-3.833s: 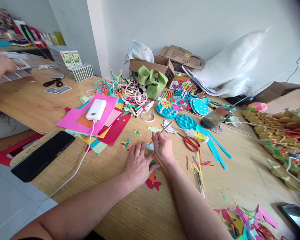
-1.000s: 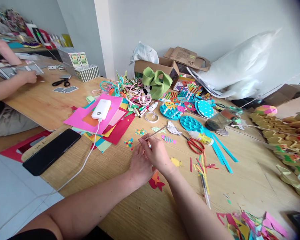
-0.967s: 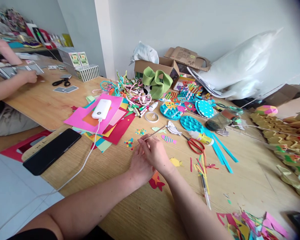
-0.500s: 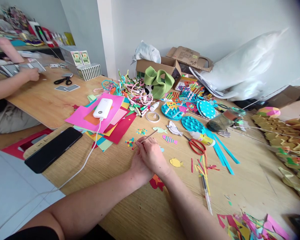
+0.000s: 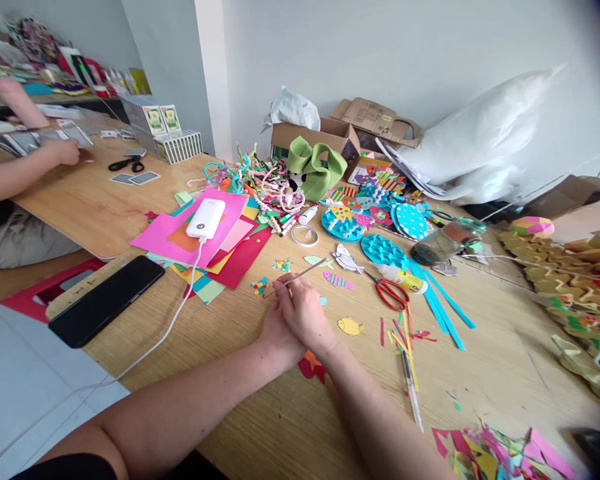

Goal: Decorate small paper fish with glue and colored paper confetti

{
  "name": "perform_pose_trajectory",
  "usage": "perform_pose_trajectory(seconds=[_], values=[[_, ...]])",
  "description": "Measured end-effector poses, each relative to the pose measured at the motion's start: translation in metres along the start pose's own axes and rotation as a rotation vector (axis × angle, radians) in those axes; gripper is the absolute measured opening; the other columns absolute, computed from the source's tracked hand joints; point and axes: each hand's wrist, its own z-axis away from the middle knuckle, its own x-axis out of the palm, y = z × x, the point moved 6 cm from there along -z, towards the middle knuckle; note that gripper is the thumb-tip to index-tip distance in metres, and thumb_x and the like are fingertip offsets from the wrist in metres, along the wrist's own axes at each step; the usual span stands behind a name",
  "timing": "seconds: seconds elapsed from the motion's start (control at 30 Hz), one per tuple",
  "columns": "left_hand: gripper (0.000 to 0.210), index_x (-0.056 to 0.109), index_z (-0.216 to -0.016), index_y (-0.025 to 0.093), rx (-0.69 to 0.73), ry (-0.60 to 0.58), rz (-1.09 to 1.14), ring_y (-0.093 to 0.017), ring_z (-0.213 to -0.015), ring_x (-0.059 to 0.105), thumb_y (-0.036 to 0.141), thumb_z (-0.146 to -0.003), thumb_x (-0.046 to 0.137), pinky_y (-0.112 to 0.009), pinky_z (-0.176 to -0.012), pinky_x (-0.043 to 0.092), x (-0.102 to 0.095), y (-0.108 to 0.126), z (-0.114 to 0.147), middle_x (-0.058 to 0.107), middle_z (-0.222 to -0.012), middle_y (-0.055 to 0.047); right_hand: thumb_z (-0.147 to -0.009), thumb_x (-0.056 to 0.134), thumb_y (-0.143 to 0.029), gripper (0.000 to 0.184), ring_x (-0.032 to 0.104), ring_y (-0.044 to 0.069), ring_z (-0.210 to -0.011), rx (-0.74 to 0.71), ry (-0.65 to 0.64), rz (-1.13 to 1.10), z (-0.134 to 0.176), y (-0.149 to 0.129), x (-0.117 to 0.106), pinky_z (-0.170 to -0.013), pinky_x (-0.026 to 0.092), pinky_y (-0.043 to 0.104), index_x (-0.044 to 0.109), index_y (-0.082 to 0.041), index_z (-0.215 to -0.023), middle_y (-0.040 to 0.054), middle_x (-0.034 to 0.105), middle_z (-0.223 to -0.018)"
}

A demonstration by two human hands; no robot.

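Note:
My right hand [image 5: 305,310] is closed, its fingers round a thin wooden stick [image 5: 311,269] that slants up to the right. Beneath and against it rests my left hand [image 5: 276,333], its fingers mostly hidden. Just beyond the fingertips lie small piles of coloured paper dots [image 5: 260,287]. Paper fish lie around the hands: a green one [image 5: 318,262], a pink striped one [image 5: 338,281], a white one [image 5: 347,259] and a yellow one [image 5: 351,326]. Red paper with an orange star [image 5: 311,365] shows beneath my wrists.
Red-handled scissors [image 5: 393,295], a glue bottle [image 5: 406,279] and blue strips [image 5: 443,313] lie to the right. At left are a black phone [image 5: 107,300] and a white power bank [image 5: 206,219] on coloured paper. Another person's hand [image 5: 65,152] is at the far left table.
The stick's far end has shifted slightly right within my fingers. Both hands stay almost in place. The view has moved a little.

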Motion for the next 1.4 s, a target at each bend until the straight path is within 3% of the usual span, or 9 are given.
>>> perform_pose_trajectory(seconds=[0.13,0.23,0.37,0.57,0.87,1.4], values=[[0.054,0.053,-0.134,0.013,0.097,-0.124,-0.066,-0.038,-0.135,0.038,0.043,-0.089,0.058,-0.053,-0.114,0.027,-0.014,0.007,0.01,0.053,-0.136,-0.017,-0.097,0.044,-0.034,0.027,0.065,0.019,-0.077,0.028,0.102,-0.114,-0.009,0.011,-0.028,-0.072,0.048,0.03,0.056,-0.022,-0.077,0.0063,0.068,-0.084],[0.053,0.057,-0.132,0.024,0.081,-0.162,-0.084,-0.038,-0.137,0.035,0.054,-0.089,0.057,-0.054,-0.112,0.029,-0.025,0.008,0.01,0.047,-0.144,-0.015,-0.096,0.044,-0.037,0.03,0.064,0.018,-0.069,0.083,0.153,-0.081,-0.016,0.022,-0.057,-0.067,0.047,0.029,0.056,-0.021,-0.073,0.0046,0.067,-0.074],[0.051,0.057,-0.134,0.03,0.084,-0.154,-0.08,-0.036,-0.136,0.038,0.058,-0.091,0.051,-0.055,-0.111,0.03,-0.03,0.01,0.009,0.046,-0.144,-0.014,-0.094,0.046,-0.035,0.03,0.063,0.017,-0.064,0.099,0.096,0.007,-0.021,0.034,-0.077,-0.062,0.044,0.028,0.056,-0.021,-0.069,0.0043,0.068,-0.071],[0.051,0.056,-0.135,0.029,0.098,-0.142,-0.096,-0.036,-0.135,0.038,0.056,-0.092,0.051,-0.055,-0.111,0.03,-0.029,0.009,0.011,0.045,-0.143,-0.016,-0.094,0.047,-0.028,0.029,0.065,0.018,-0.064,0.174,-0.072,0.16,-0.02,0.047,-0.067,-0.059,0.04,0.027,0.058,-0.021,-0.068,0.0052,0.069,-0.068],[0.049,0.056,-0.134,0.029,0.124,-0.131,-0.126,-0.035,-0.134,0.038,0.054,-0.092,0.051,-0.055,-0.11,0.031,-0.031,0.01,0.01,0.046,-0.142,-0.014,-0.096,0.046,-0.022,0.024,0.067,0.017,-0.074,0.291,-0.257,0.264,-0.02,0.04,-0.061,-0.067,0.041,0.024,0.063,-0.018,-0.079,0.0078,0.074,-0.082],[0.047,0.057,-0.132,0.029,0.129,-0.122,-0.125,-0.035,-0.133,0.037,0.054,-0.093,0.051,-0.055,-0.11,0.031,-0.03,0.01,0.011,0.046,-0.142,-0.015,-0.097,0.047,-0.022,0.022,0.066,0.017,-0.074,0.273,-0.276,0.295,-0.02,0.042,-0.057,-0.068,0.041,0.024,0.064,-0.016,-0.084,0.0082,0.073,-0.082]])
